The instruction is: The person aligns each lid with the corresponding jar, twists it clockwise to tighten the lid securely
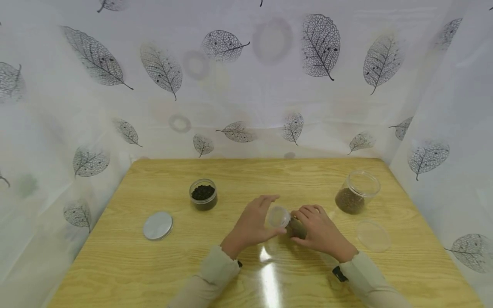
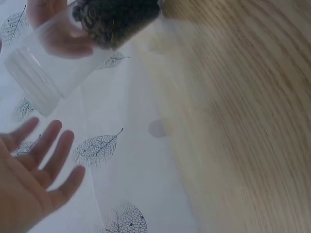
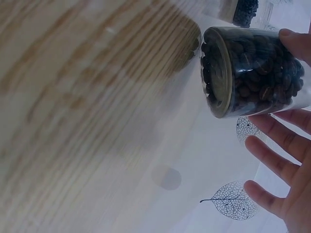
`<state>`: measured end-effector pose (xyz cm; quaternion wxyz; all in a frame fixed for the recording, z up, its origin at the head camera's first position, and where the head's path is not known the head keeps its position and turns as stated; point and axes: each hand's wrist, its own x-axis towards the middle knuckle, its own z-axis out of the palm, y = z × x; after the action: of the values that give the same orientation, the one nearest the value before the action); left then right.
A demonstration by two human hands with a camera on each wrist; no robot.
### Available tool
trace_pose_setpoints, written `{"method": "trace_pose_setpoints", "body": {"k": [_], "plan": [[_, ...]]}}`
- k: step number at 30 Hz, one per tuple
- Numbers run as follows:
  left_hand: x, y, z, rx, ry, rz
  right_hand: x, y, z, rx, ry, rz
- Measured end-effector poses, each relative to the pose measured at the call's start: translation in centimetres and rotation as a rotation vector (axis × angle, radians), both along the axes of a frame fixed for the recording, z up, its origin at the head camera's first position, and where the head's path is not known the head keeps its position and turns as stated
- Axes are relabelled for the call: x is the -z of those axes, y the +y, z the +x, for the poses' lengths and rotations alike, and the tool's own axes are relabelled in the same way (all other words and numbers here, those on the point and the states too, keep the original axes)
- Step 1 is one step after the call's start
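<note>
My right hand [image 1: 319, 231] grips a clear jar [image 3: 252, 73] partly filled with dark coffee beans, its thumb on one side and fingers on the other. The jar is tilted toward the left in the head view. A translucent lid [image 2: 34, 80] covers its mouth end. My left hand [image 1: 252, 222] is held beside that lid, fingers spread and thumb apart. In the left wrist view a gap shows between the left fingertips [image 2: 56, 127] and the lid. Through the jar's clear wall, part of the right hand shows.
At the back left stands an uncovered small jar [image 1: 204, 204] of dark bits, with a silver lid [image 1: 158, 225] lying nearer. Toward the right, a larger uncovered clear jar [image 1: 352, 199] holds brown bits. A clear round lid [image 1: 373, 235] lies in front of it. Leaf-patterned cloth [image 1: 246, 98] surrounds the wooden table [image 1: 127, 265].
</note>
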<state>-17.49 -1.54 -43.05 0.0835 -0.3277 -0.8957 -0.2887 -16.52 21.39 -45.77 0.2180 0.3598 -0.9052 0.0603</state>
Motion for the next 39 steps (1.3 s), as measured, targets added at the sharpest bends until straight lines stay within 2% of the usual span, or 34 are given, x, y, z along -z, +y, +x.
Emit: {"method": "trace_pose_setpoints", "body": {"k": [4,8,11,19,24,27,30,36,39], "plan": [[0.1,0.2,0.4,-0.122,0.027,-0.032,0.0,0.0,0.0,0.002,0.005,-0.002],[0.3,0.4,0.5,-0.168,0.042,-0.062,0.0,0.0,0.0,0.003,0.005,0.002],[0.3,0.3,0.4,-0.152,0.041,-0.047,0.0,0.0,0.1,0.003,0.004,0.003],[0.1,-0.1,0.2,-0.055,0.031,-0.013,-0.1,0.0,0.1,0.003,-0.007,0.003],[-0.2,-0.2,0.1,-0.007,-0.013,-0.007,-0.2,0.0,0.1,0.002,-0.007,-0.003],[-0.2,-0.1,0.3,-0.01,-0.046,-0.017,-0.3,0.0,0.1,-0.001,-0.006,-0.006],[-0.1,0.2,0.5,-0.049,-0.069,-0.021,-0.3,0.0,0.2,-0.002,-0.008,-0.007],[-0.1,0.8,1.1,-0.194,-0.053,-0.028,-0.2,-0.1,0.2,0.009,-0.021,0.001],[-0.1,0.8,1.3,-0.225,-0.041,-0.05,-0.2,-0.1,0.3,0.017,-0.029,0.007]]}}
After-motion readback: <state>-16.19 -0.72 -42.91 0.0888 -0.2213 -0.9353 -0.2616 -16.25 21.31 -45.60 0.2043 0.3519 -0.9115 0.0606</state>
